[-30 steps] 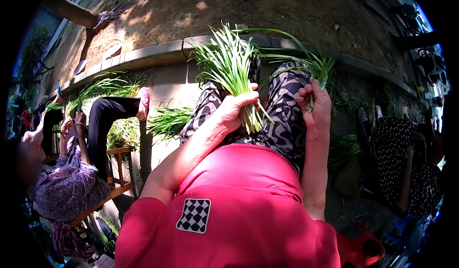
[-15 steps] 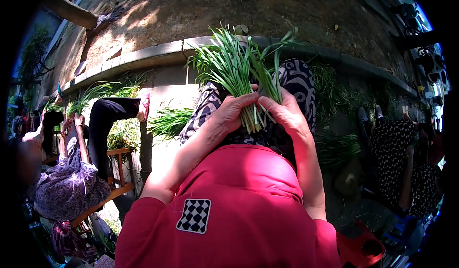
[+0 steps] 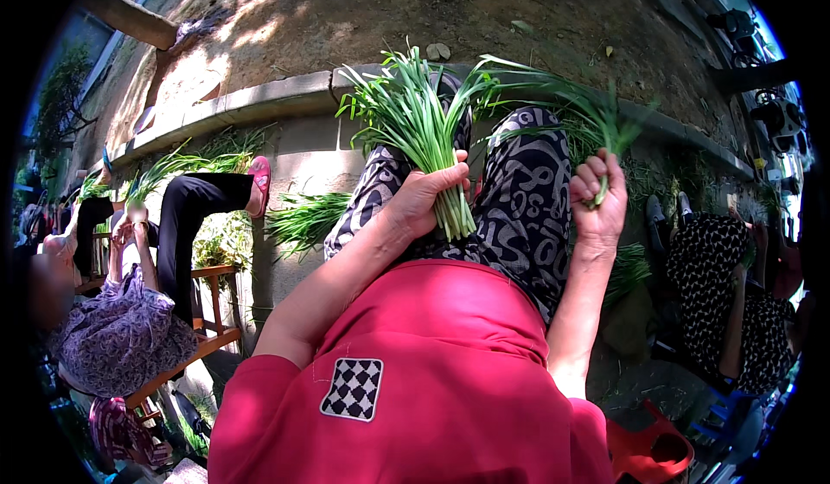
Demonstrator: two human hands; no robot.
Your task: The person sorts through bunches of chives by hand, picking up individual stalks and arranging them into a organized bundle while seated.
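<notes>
My left hand grips a bundle of long green leafy stems with pale lower ends, held upright over my patterned trousers. My right hand, out to the right of the bundle, is closed on a smaller bunch of the same greens, whose leaf tips are blurred. More greens lie on the pavement left of my legs.
A seated person in purple on a wooden chair holds greens at the left. A person in patterned dark clothing sits at the right. A concrete curb borders the dirt ahead; a red stool is at lower right.
My right hand came in against the left-hand bundle half a second ago and is now back out to the right, farther than a second ago. My left hand has hardly moved.
</notes>
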